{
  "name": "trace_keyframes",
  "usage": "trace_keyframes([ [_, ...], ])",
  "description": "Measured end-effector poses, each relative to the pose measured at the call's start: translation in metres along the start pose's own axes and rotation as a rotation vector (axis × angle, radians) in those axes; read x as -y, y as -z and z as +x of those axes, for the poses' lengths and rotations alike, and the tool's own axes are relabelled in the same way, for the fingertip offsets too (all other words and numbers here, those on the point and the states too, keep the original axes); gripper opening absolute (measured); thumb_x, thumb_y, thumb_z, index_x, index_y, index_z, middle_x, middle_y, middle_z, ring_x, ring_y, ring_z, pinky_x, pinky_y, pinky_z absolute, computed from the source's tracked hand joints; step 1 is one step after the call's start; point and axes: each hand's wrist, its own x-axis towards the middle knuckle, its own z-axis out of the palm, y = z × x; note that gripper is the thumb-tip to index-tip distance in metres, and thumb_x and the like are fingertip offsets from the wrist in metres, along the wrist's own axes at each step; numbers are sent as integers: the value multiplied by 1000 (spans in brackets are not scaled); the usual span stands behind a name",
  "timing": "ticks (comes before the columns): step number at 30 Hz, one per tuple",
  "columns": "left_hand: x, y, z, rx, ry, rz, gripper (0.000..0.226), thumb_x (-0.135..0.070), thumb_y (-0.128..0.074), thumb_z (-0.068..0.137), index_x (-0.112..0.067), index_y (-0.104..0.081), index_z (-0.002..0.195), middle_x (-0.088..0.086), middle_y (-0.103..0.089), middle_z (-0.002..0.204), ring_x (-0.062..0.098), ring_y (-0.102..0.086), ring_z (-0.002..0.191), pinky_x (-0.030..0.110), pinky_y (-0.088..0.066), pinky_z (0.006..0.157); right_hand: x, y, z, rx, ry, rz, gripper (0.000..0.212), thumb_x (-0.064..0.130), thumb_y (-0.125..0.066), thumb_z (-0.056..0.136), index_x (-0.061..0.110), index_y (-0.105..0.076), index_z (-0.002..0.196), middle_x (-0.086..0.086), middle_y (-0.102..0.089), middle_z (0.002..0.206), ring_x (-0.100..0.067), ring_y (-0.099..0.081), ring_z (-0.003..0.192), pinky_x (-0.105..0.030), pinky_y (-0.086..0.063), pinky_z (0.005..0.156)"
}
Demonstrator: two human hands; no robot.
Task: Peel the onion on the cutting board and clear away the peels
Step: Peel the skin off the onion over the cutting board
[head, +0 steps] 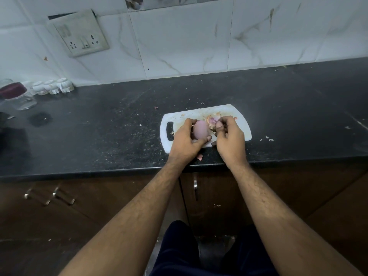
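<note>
From the head view we see our left hand [186, 139] curled round the onion [201, 130] over the cutting board [242, 128], near its front edge. The onion's long axis runs front to back. Our right hand [229, 136], just beside it to the right, pinches a peel [218, 123]; loose peels [211, 118] lie toward the back edge.

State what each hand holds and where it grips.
The left hand grips the onion around its sides, thumb under the near end. The right hand pinches a peel at its fingertips.
</note>
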Motion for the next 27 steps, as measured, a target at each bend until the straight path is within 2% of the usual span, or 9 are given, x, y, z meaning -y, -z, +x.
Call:
trace_keyframes([
  [3, -1, 1, 0, 8, 25, -31, 54, -34, -81, 88, -19, -55, 134, -1, -71, 114, 8, -66, 57, 22, -56, 54, -1, 1, 0, 34, -43, 68, 19, 12, -57, 102, 24, -64, 114, 13, -69, 104, -10, -71, 88, -39, -64, 74],
  [6, -1, 2, -1, 26, -1, -32, 55, -30, -78, 92, -17, -54, 141, -1, -70, 121, 4, -69, 59, 19, -54, 50, 1, -1, -2, 41, 18, 18, 19, 19, -67, 96, 22, -74, 114, 9, -73, 113, -7, -70, 101, -30, -60, 86],
  [8, -4, 3, -3, 33, -20, -34, 57, -30, -78, 93, -17, -53, 142, -5, -68, 123, 4, -72, 70, 19, -56, 56, 3, -1, -4, 25, 57, -18, 19, 20, -71, 94, 21, -76, 111, 9, -72, 115, -3, -67, 107, -19, -55, 90],
  [11, -2, 3, -2, 24, -44, -18, 58, -30, -82, 87, -20, -56, 138, -12, -66, 119, 1, -68, 98, 19, -56, 82, 2, 0, -5, 5, 96, -33, 18, 20, -75, 90, 20, -78, 109, 10, -73, 111, -1, -66, 103, -16, -52, 88],
  [14, -2, 3, -2, 12, -45, -6, 55, -27, -84, 85, -18, -58, 132, -14, -66, 113, -11, -62, 99, 3, -45, 79, 2, 0, -5, -5, 97, -33, 16, 19, -78, 88, 21, -79, 104, 11, -74, 105, -1, -66, 102, -17, -52, 89],
  [20, -3, 4, -2, -4, -29, -32, 55, -28, -86, 84, -19, -59, 131, -12, -67, 114, -1, -64, 100, 8, -48, 82, 4, -2, -7, -4, 83, -40, 12, 18, -77, 89, 20, -77, 101, 12, -73, 98, 3, -65, 92, -3, -45, 80],
  [22, -4, 4, -3, -13, -29, -52, 56, -30, -85, 84, -19, -58, 132, -11, -68, 116, -2, -64, 101, 8, -48, 85, 3, -2, -6, 1, 50, -2, 13, 21, -75, 91, 20, -76, 104, 11, -74, 100, 3, -67, 90, -7, -51, 79],
  [25, -6, 4, -4, 33, -18, -94, 58, -40, -76, 93, -18, -55, 143, -9, -68, 126, -2, -69, 86, 15, -57, 80, 1, -1, -3, 31, 0, 82, 19, 23, -68, 97, 24, -72, 116, 15, -73, 107, -2, -70, 94, -34, -62, 79],
  [27, -8, 3, -3, 68, -26, -102, 58, -40, -67, 99, -17, -49, 150, -6, -67, 134, -5, -69, 94, 11, -56, 78, -1, 1, -1, 77, -17, 108, 24, 26, -63, 99, 33, -68, 122, 18, -72, 112, -6, -69, 103, -43, -63, 79],
])
